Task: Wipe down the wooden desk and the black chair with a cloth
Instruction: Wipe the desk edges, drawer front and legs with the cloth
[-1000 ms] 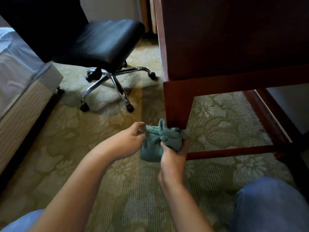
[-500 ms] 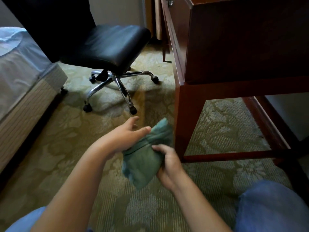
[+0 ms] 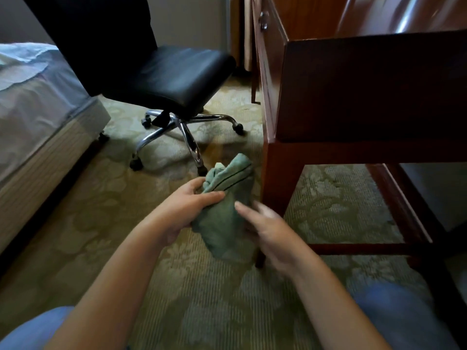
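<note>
A green cloth (image 3: 225, 218) hangs bunched between my two hands, low over the carpet, just left of the desk's front leg. My left hand (image 3: 182, 210) grips its upper part with thumb and fingers curled round it. My right hand (image 3: 265, 231) is blurred; its fingers are spread loosely against the cloth's right side. The dark red wooden desk (image 3: 366, 84) fills the upper right, with its leg (image 3: 280, 183) beside the cloth. The black chair (image 3: 174, 74) on a chrome wheeled base stands behind, upper centre.
A bed (image 3: 38, 114) with grey-blue bedding runs along the left. Patterned green carpet (image 3: 106, 223) covers the floor. The desk's lower rails (image 3: 399, 205) run along the right. My knees in blue jeans (image 3: 394, 314) sit at the bottom corners.
My left hand has closed round the top of the cloth. My right hand has loosened its hold and is moving, blurred. The view has tilted up, showing more of the desk.
</note>
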A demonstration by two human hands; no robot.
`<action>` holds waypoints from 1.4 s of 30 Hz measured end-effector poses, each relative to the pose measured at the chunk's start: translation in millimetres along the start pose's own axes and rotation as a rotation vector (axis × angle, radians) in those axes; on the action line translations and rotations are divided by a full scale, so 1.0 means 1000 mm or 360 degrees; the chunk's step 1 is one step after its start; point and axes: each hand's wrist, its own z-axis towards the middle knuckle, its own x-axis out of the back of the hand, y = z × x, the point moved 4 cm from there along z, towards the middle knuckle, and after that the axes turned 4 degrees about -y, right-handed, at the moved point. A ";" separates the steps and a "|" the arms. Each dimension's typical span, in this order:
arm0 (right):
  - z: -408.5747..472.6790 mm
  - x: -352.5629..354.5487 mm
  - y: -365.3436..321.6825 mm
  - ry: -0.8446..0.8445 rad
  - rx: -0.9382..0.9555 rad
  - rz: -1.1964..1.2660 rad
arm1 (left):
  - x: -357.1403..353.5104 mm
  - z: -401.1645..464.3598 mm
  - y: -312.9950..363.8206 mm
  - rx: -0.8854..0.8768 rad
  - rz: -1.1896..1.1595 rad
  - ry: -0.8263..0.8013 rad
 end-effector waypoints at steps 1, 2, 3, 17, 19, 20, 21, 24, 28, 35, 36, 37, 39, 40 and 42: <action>-0.010 0.010 0.004 -0.0012 -0.0076 -0.0146 | -0.002 0.000 0.000 -0.0071 -0.0086 0.0085; -0.017 0.024 0.010 -0.0025 -0.0140 -0.0227 | -0.005 -0.002 0.002 -0.0156 -0.0197 0.0170; -0.026 0.035 0.012 -0.0002 -0.0188 -0.0281 | -0.009 -0.004 0.004 -0.0250 -0.0314 0.0254; 0.000 0.036 -0.051 0.0471 0.0473 0.0311 | -0.110 0.031 -0.027 -0.0618 -0.0243 0.0467; 0.000 0.037 -0.051 0.0478 0.0513 0.0328 | -0.120 0.042 -0.070 -0.0231 -0.0164 0.0369; 0.001 0.041 -0.049 0.0469 0.0515 0.0311 | -0.126 0.045 -0.089 -0.0002 -0.0229 0.0331; 0.000 0.043 -0.048 0.0481 0.0506 0.0291 | -0.130 0.048 -0.105 0.0171 -0.0342 0.0298; -0.004 0.049 -0.053 0.0455 0.0556 0.0167 | -0.130 0.047 -0.106 0.0252 -0.0587 0.0307; -0.007 0.055 -0.058 0.0531 0.0614 0.0048 | -0.115 0.032 -0.051 -0.0177 -0.0724 0.0288; 0.005 0.067 -0.046 0.0646 0.0640 0.0030 | -0.122 0.043 -0.058 -0.0468 -0.0599 0.0433; 0.009 0.068 -0.043 0.0685 0.0633 0.0063 | -0.128 0.051 -0.072 -0.0356 -0.0583 0.0463; 0.012 0.069 -0.040 0.0698 0.0632 0.0077 | -0.132 0.061 -0.090 -0.0218 -0.0572 0.0465; 0.017 0.071 -0.031 0.0713 0.0616 0.0088 | -0.136 0.083 -0.125 0.0039 -0.0610 0.0380; 0.018 0.070 -0.027 0.0715 0.0623 0.0097 | -0.135 0.096 -0.143 0.0157 -0.0588 0.0306; 0.018 0.067 -0.024 0.0701 0.0678 0.0102 | -0.132 0.116 -0.169 0.0343 -0.0596 0.0162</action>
